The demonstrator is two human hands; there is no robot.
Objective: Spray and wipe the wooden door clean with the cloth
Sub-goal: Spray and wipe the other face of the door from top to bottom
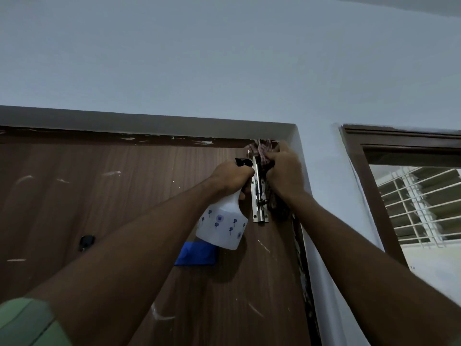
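Reaching up from below, the left hand [230,177] grips a white spray bottle [223,222] by its neck, against the wooden door [99,196]. Just beside it, past a metal bolt [260,193], the right hand [284,171] clutches a checked cloth [260,148] pressed into the door's top right corner.

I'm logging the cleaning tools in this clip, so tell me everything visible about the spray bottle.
The white, translucent-looking plastic spray bottle has small blue flower-like prints on its wide body and a black spray head at the top. It hangs tilted, base lower and toward the camera, in front of the brown wooden door, just left of the steel bolt latch. The left hand grips its neck; the trigger is hidden.
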